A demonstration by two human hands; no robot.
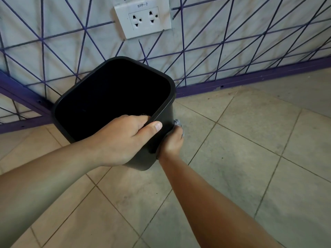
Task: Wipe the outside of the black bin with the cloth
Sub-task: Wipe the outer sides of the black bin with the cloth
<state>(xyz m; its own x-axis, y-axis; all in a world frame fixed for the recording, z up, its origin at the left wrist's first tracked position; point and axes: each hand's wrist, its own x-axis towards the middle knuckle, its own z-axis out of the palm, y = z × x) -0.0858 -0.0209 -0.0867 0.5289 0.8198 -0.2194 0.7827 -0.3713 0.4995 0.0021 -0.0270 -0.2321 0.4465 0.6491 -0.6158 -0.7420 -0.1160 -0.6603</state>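
Item one, black bin (114, 97): I am seeing it held off the tiled floor (250, 158), tilted, its open mouth facing up toward the camera, close to the patterned wall (232, 33) under a double socket (143, 19).

Item two, left hand (123, 138): it is gripping the near rim, fingers curled inside the bin and the thumb lying along the outer lip.

Item three, right hand (172, 142): it is pressing against the bin's right outer wall below the rim, fingers wrapped out of sight round the side, so I cannot tell exactly how they are lying.

Item four, cloth (178, 123): only a small grey fold is showing above the right hand, trapped between the hand and the wall.

Handling note, my judgement: the wiping of this side is under way. To do it well, I would be keeping the rim grip firm so the bin is not swinging, holding the cloth flat under the palm, stroking from rim to base, then turning the bin to bring each unwiped face round.
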